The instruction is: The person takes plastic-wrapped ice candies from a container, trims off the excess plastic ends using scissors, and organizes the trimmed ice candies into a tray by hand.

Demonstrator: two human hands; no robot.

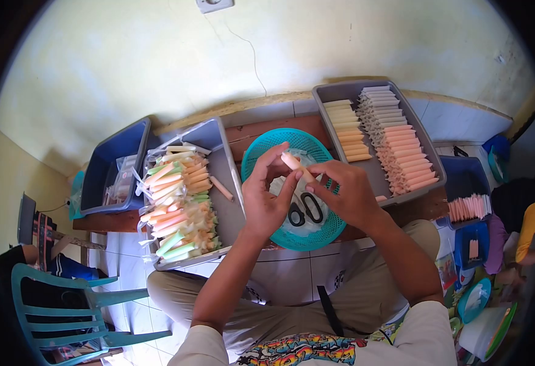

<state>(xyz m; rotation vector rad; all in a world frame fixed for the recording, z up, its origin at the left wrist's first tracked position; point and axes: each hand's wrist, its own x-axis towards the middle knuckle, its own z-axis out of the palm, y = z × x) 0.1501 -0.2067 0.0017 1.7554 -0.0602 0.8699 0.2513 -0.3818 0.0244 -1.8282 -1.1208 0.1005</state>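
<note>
Above a round turquoise basket point(257, 229), both my hands hold one pale orange stick point(292, 161) in a clear wrapper. My left hand point(269, 189) pinches its upper left end between thumb and fingers. My right hand point(343, 190) grips its lower right end, with the fingertips closed on it. Black-handled scissors point(312, 207) lie in the basket below on clear plastic bags. To the left, a grey tray point(229, 165) holds a heap of bagged orange, green and cream sticks point(173, 210). The grey tray point(409, 108) on the right holds wrapped sticks point(401, 149) in neat rows.
A dark blue bin point(112, 146) stands at the far left, above a turquoise chair point(54, 311). On the right, blue bins point(459, 168) hold pink sticks. A person's arm point(532, 256) and a white tub point(484, 332) are at the right edge. The wall point(218, 67) rises behind.
</note>
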